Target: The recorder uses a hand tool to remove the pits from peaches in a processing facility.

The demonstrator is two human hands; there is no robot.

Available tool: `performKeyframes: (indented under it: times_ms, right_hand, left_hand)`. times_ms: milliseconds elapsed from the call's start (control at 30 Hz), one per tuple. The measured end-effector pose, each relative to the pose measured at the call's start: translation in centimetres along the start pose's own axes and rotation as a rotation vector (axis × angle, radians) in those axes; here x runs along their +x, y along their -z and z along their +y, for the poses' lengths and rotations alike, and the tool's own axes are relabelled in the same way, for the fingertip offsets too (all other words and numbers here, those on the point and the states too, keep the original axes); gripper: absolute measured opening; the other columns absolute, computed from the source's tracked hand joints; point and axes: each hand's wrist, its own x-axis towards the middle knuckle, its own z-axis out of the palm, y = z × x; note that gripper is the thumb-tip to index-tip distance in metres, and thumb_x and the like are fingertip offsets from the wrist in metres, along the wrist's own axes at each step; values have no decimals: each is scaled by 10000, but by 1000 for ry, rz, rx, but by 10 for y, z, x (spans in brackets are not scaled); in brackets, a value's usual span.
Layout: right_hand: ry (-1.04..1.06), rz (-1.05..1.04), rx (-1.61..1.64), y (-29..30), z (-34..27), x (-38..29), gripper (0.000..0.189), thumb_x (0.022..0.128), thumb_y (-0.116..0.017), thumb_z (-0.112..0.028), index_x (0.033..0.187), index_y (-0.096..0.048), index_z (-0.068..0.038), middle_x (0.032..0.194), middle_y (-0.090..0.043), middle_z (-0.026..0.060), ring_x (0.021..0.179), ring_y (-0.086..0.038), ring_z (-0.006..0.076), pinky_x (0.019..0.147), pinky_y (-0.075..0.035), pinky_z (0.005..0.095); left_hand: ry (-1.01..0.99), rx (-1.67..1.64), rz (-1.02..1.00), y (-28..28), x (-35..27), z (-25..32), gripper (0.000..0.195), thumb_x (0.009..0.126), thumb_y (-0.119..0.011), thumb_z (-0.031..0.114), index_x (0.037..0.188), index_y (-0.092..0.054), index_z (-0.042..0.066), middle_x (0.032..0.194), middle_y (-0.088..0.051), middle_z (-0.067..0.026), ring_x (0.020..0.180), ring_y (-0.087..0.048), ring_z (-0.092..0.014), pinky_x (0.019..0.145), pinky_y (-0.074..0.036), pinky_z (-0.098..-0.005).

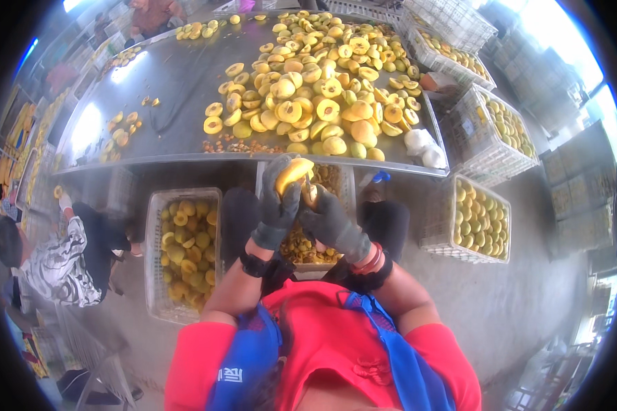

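Observation:
In the head view my left hand (280, 203), in a dark grey glove, is closed around a yellow halved fruit (294, 173) just off the table's near edge. My right hand (331, 221), gloved the same way, grips a small knife (310, 187) whose blade meets the fruit. Beneath both hands stands a crate of peelings and scraps (311, 255) between my knees. A large heap of halved yellow fruit (308, 92), some with dark pit hollows, lies on the metal table (180, 97) in front of me. Loose pits (241, 147) lie near its edge.
A crate of fruit (185, 192) stands at my left and another (457, 246) at my right, with stacked crates (473, 138) behind it. A white plastic bag (422, 146) lies on the table's right corner. A person in a patterned top (64, 267) sits far left.

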Motion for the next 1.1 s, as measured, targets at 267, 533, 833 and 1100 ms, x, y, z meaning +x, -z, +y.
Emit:
performKeyframes:
  times_ms: [267,533,833,1100]
  right_hand:
    - [172,26,-101,-1,16,9,293,749,-562,-33,1034,-514,15,786,-626,133,698,-624,218,624,-485,348]
    - [285,125,-224,-6,5,10,243,758,-577,-18,995,-523,2,821,-636,87,727,-615,198,657,-490,342]
    - [258,27,-415,5,0,4,241,795,-558,-8,1034,-524,0,767,-598,46,672,-567,122,606,-481,281]
    - [-8,-395,157,27,-2,-1,130,842,-561,-82,948,-537,-9,601,-505,-6,474,-479,79,431,-396,239]
  left_hand:
    - [-24,1,14,-1,-2,-2,481,921,-521,319,1232,-405,-29,1194,-528,-166,1071,-534,-254,945,-418,-363]
    - [73,-64,0,-1,7,-9,480,927,-515,330,1236,-401,-19,1171,-545,-164,1048,-551,-238,915,-440,-343]
    - [-38,59,-112,1,10,-9,365,909,-519,253,1155,-497,-15,1118,-575,-158,1013,-555,-243,925,-421,-366]
    - [195,-387,-328,14,6,-25,376,911,-538,255,1182,-498,-3,1119,-576,-145,1031,-549,-249,909,-429,-351]
